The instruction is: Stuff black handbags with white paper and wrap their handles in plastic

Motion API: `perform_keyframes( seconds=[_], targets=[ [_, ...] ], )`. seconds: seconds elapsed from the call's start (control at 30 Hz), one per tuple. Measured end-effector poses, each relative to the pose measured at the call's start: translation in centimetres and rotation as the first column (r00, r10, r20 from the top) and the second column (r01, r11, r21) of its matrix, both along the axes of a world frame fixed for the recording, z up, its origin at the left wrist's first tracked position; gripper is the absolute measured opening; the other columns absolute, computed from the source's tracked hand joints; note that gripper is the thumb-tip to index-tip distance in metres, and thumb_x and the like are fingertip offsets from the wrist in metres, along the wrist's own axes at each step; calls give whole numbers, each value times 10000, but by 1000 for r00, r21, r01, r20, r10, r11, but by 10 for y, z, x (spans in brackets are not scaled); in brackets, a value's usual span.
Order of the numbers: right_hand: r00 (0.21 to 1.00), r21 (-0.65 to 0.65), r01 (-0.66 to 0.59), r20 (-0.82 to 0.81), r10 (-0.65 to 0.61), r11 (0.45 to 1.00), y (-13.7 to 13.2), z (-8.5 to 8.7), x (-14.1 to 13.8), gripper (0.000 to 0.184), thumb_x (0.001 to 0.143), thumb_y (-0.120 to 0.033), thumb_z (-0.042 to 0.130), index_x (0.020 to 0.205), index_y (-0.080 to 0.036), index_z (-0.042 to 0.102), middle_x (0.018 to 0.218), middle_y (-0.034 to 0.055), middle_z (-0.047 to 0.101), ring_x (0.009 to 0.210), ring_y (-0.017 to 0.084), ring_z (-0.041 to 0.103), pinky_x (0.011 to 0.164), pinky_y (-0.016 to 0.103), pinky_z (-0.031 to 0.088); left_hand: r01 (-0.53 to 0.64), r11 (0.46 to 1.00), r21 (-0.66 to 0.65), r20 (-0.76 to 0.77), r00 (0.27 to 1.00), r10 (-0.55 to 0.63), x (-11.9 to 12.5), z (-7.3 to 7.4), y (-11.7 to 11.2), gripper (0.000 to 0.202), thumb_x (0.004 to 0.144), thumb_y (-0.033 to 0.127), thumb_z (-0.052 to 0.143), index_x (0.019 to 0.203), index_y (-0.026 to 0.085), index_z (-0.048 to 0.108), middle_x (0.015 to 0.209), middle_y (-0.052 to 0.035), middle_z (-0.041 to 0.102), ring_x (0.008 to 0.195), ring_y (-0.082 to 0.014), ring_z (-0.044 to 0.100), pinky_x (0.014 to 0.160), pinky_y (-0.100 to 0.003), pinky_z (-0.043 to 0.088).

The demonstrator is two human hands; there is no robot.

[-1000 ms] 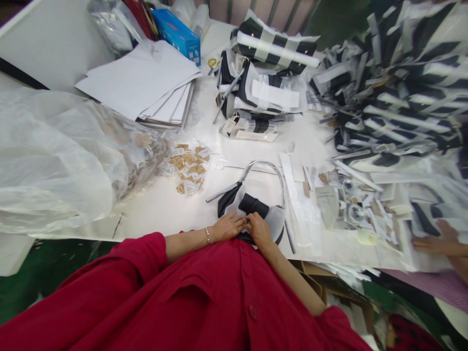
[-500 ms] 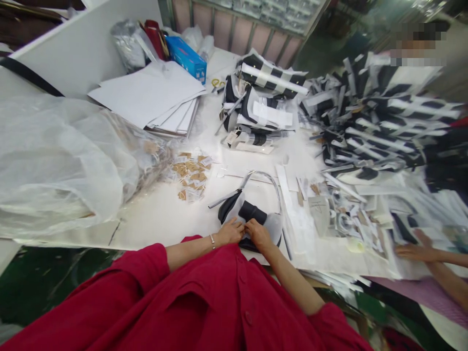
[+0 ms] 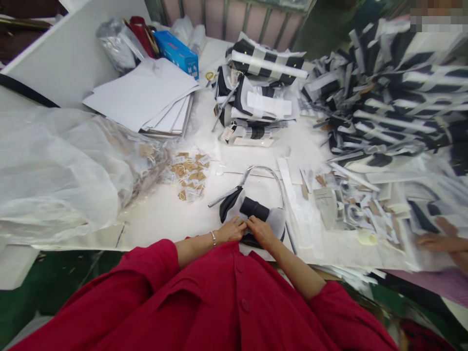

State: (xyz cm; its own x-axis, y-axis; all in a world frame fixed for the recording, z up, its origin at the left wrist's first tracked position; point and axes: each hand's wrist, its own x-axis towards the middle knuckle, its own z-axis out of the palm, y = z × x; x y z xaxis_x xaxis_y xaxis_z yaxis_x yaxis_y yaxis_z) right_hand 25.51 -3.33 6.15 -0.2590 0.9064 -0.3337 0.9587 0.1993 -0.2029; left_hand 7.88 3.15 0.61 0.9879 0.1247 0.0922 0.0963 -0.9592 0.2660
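A black and grey handbag [image 3: 255, 207] lies at the table's front edge, close against my body. Its wrapped handle [image 3: 268, 170] arches away from me. My left hand [image 3: 231, 230], with a bracelet at the wrist, has its fingers bent and pinched on the bag's near side. Beside it, my right hand [image 3: 261, 232] grips the same part, the fingertips of both hands almost meeting. What lies under the fingertips is too small to make out. A grey wrapped strip [image 3: 223, 196] sticks out at the bag's left.
Brown tags [image 3: 190, 173] are spread left of the bag, near a large clear plastic bag [image 3: 62, 170]. White sheets [image 3: 142, 92] and a blue box [image 3: 177, 53] stand behind. Several wrapped handbags [image 3: 261, 97] are stacked ahead. At right, a co-worker's hand [image 3: 440, 239] is near scraps and piled bags [image 3: 398, 117].
The view has shifted slightly. Both my hands stay close together on the handbag, with only a small movement of the fingers. The co-worker's hands appear farther right.
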Motion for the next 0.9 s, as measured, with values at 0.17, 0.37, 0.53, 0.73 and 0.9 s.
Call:
perform_keyframes(
  seconds=[0.17, 0.37, 0.53, 0.73, 0.9],
  targets=[
    [1000, -10, -3, 7, 3, 1000, -1, 0, 0, 219, 972, -186, 425, 1115, -227, 585, 1064, 62, 614, 941, 167, 608, 650, 239, 457, 39, 999, 10, -42, 998, -39, 1, 3, 7, 204, 939, 148, 496, 985, 159, 694, 1014, -84, 676, 1039, -219, 588, 1025, -425, 439],
    [995, -3, 5, 96, -5, 1000, -8, -3, -12, 194, 974, -184, 389, 1033, -209, 571, 1046, 82, 601, 950, 194, 579, 625, 257, 444, 56, 997, -57, -79, 995, -61, -10, 10, 5, 274, 963, 154, 429, 996, 202, 696, 1017, -56, 681, 1058, -182, 584, 1102, -382, 373],
    [987, 9, 143, 77, -143, 990, -1, -2, -19, 147, 948, -176, 429, 978, -207, 570, 1017, 76, 597, 928, 189, 568, 650, 259, 430, 41, 994, -98, -132, 990, -54, -5, 26, 6, 254, 948, 140, 448, 992, 183, 694, 990, -68, 684, 986, -186, 606, 1066, -385, 400],
    [867, 1, 482, -145, -477, 876, 1, 17, -16, 125, 909, -225, 493, 932, -203, 615, 968, 47, 619, 876, 164, 582, 774, 270, 424, 55, 979, -198, -207, 974, -97, 15, 62, 28, 155, 907, 243, 556, 991, 183, 671, 915, -52, 686, 804, -179, 629, 809, -306, 500],
    [806, 257, 587, -103, -583, 767, -3, 22, 10, 307, 928, -287, 469, 1177, -162, 597, 1242, 156, 602, 1189, 288, 503, 1041, 454, 334, -131, 985, -109, -74, 990, 124, 34, 83, 74, 190, 940, 220, 469, 994, 166, 643, 957, -82, 665, 949, -219, 620, 962, -400, 447]
  ],
)
